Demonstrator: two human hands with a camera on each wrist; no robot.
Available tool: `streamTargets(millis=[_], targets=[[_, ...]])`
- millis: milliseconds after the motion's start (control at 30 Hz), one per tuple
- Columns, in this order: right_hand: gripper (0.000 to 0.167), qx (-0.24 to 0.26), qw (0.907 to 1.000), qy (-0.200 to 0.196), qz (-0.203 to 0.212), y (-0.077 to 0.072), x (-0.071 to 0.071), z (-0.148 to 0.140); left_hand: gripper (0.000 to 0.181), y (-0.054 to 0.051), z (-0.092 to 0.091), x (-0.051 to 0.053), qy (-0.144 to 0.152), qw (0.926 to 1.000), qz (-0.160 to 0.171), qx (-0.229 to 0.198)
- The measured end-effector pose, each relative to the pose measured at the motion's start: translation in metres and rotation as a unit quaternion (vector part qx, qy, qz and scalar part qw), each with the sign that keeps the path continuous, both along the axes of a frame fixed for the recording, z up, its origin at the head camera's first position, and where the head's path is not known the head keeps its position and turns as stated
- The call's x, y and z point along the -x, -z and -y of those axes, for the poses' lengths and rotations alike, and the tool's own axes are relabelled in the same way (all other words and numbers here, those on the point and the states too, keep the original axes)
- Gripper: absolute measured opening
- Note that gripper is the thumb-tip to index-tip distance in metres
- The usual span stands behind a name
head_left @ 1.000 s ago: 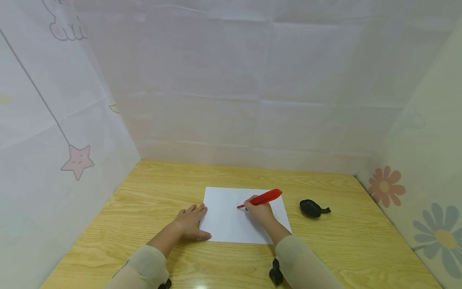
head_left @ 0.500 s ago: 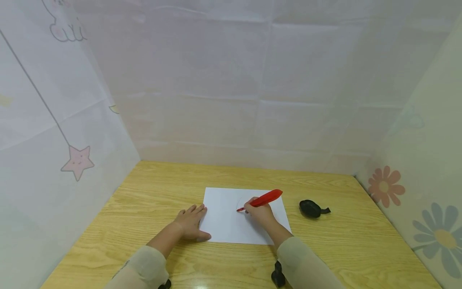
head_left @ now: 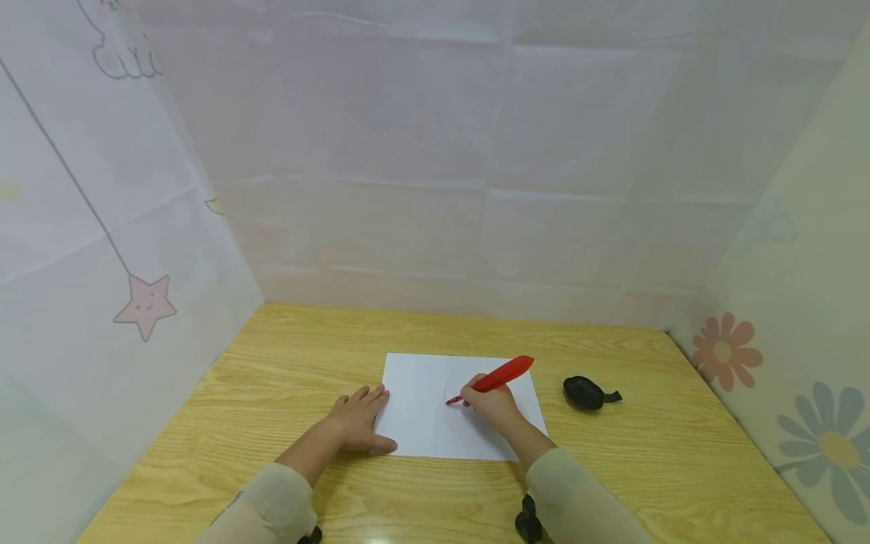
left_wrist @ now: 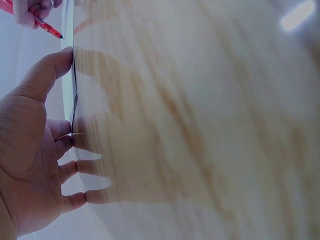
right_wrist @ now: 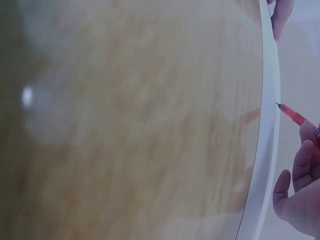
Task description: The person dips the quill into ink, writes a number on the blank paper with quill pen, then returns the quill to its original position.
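Observation:
A white sheet of paper [head_left: 414, 408] lies flat on the wooden table. My right hand [head_left: 492, 404] pinches a red feather pen [head_left: 503, 374] over the paper's right half, its tip touching the sheet. A thin curved line runs up from that tip. In the right wrist view the red pen's dark point [right_wrist: 290, 112] meets the paper. My left hand [head_left: 356, 419] rests with fingers spread at the paper's left edge, the thumb on its lower left corner. The left wrist view shows the same left hand [left_wrist: 35, 140] with straight fingers touching the surface.
A black oval object with a short tail [head_left: 584, 393] lies on the table [head_left: 306, 340] right of the paper. Pale printed cloth walls [head_left: 408, 189] stand behind and on both sides. Dark pieces of wrist gear [head_left: 528, 521] show beneath the sleeves.
The pen tip has moved down the paper in my right hand, and the thin curved line has grown longer. My left hand has stayed in place.

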State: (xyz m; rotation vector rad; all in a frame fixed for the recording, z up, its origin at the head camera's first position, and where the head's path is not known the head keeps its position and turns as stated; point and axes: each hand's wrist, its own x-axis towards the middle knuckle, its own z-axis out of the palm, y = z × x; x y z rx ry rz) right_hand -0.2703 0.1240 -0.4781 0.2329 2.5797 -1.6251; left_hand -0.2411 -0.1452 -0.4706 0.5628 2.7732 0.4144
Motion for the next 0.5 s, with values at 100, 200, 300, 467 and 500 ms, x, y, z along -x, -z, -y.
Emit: streamTargets(millis=[100,200,300,467,500], targets=[[0.01,0.0,1.0,-0.003,0.001,0.0007,-0.0004,-0.0013,0.098,-0.0012,-0.0003,0.0009,0.0,1.0,0.005,0.007],[0.01,0.002,1.0,-0.006,0.002,0.0005,-0.0016,-0.0025,0.098,-0.0028,-0.0007,0.0015,0.001,0.9999,0.01,0.011],[0.01,0.004,0.9999,-0.011,0.002,-0.0009,-0.0031,-0.0033,0.097,-0.0022,-0.0008,0.0014,0.001,0.9999,0.011,0.013],[0.01,-0.004,0.9998,-0.02,0.005,-0.0033,-0.0054,-0.005,0.097,0.0014,-0.0004,0.0011,0.0,1.0,0.0,0.006],[0.01,-0.006,0.9997,-0.022,0.006,-0.0032,-0.0055,-0.0055,0.097,0.0017,-0.0003,0.001,0.001,1.0,0.001,0.006]])
